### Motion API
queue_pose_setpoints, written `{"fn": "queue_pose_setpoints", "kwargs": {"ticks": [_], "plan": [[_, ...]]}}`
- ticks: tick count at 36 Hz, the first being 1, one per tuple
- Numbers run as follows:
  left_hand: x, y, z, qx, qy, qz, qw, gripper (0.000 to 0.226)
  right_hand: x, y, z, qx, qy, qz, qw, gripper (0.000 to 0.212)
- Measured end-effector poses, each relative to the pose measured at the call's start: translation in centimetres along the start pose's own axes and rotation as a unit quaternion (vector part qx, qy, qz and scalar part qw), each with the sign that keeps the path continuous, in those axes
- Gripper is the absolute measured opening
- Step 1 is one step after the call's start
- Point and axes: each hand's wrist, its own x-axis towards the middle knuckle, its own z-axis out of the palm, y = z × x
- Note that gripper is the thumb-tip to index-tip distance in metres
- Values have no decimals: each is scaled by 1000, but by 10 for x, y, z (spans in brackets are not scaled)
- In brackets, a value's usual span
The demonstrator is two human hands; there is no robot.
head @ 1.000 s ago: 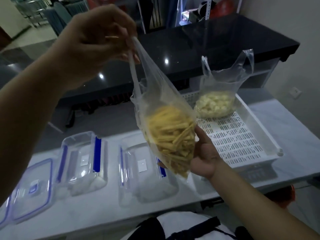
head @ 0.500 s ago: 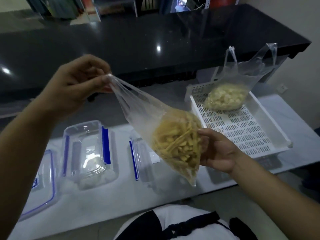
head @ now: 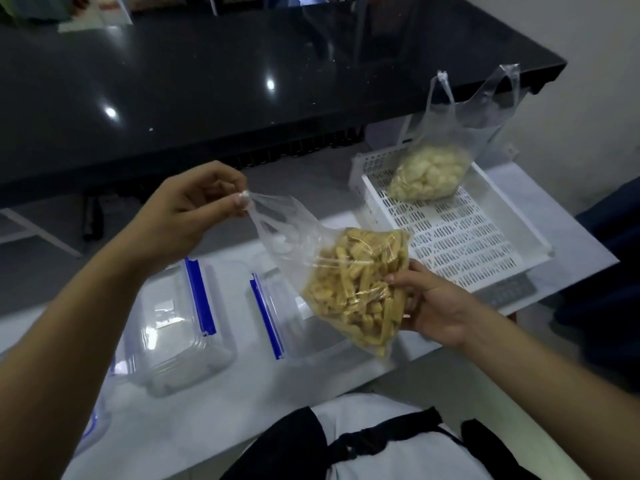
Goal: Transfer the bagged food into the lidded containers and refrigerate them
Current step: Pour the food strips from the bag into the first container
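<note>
Cupping the fat lower end of the bag of yellow sticks (head: pixel 356 292) at four o'clock, my right hand (head: pixel 433 306) curls its fingers round it. The bag's long axis slants from five o'clock up to ten o'clock, where my left hand (head: pixel 187 213) pinches its twisted handle, wrist bent. It hangs over the right open container (head: pixel 277 317); the left container (head: pixel 176 323) sits beside it on the white table (head: pixel 214 410). Farther, at one o'clock, a second bag (head: pixel 433 168) stands in the white tray (head: pixel 485 237).
</note>
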Motion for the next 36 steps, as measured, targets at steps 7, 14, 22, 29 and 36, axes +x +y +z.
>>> {"fn": "queue_pose_setpoints", "kwargs": {"ticks": [7,14,22,29,36], "plan": [[-9,-33,12,37,-17,-64,997,17,-7,-5,-17,-32,61,-4,998,70],[-30,-52,31,17,15,-119,993,27,-15,-10,-24,-64,90,5,994,68],[-44,-70,38,24,53,-142,988,11,-24,-19,-22,-98,84,-2,992,60],[-57,-80,52,37,73,-176,981,7,-17,-31,-23,-119,75,-1,990,55],[-62,-81,63,34,101,-169,980,14,-12,-39,-25,-122,61,0,991,56]]}}
